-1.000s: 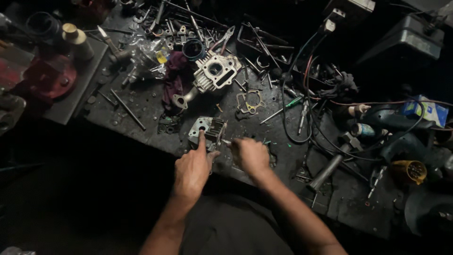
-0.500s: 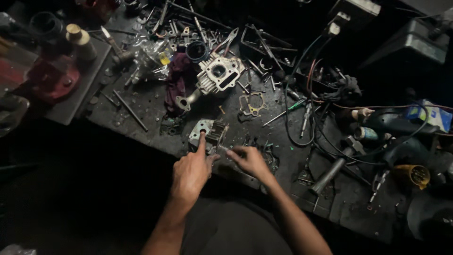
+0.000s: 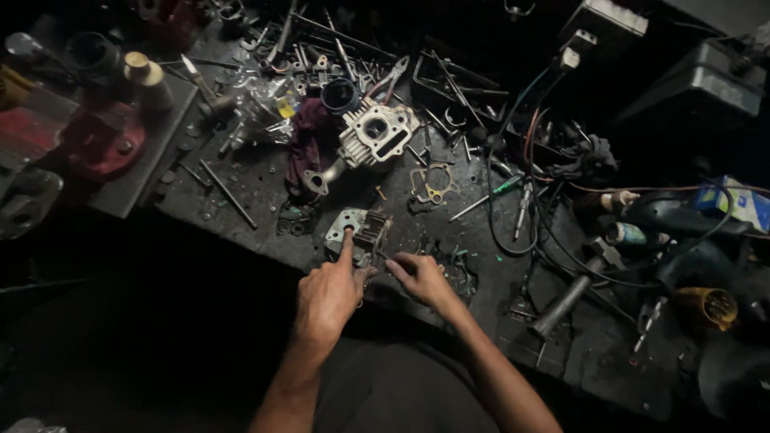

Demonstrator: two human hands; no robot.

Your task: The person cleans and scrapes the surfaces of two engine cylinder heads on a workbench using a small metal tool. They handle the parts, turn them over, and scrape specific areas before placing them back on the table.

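Fingers of the left hand (image 3: 329, 295) are mostly curled, with the forefinger stretched out and its tip pressed on a small grey finned metal casting (image 3: 358, 232); the right hand (image 3: 423, 277) lies just beside it, fingers loosely bent and a little apart, their tips pointing toward the casting's near edge, though whether they pinch anything I cannot tell. Both hands rest over a dark, grimy surface (image 3: 265, 216) strewn with parts. Far off to the right of the fingers lie a dark power tool (image 3: 682, 216) and a yellow-capped piece (image 3: 707, 305), with a grey metal tube (image 3: 561, 306) nearer. Black cables (image 3: 513, 208) loop to the right of the fingers. Beyond the fingertips sits a pale engine cylinder head (image 3: 375, 135), with a dark red rag (image 3: 309, 144) at its left. A thin gasket (image 3: 431, 183) lies between that head and the right hand. Loose steel rods (image 3: 228, 194) lie well to the left of the fingers.
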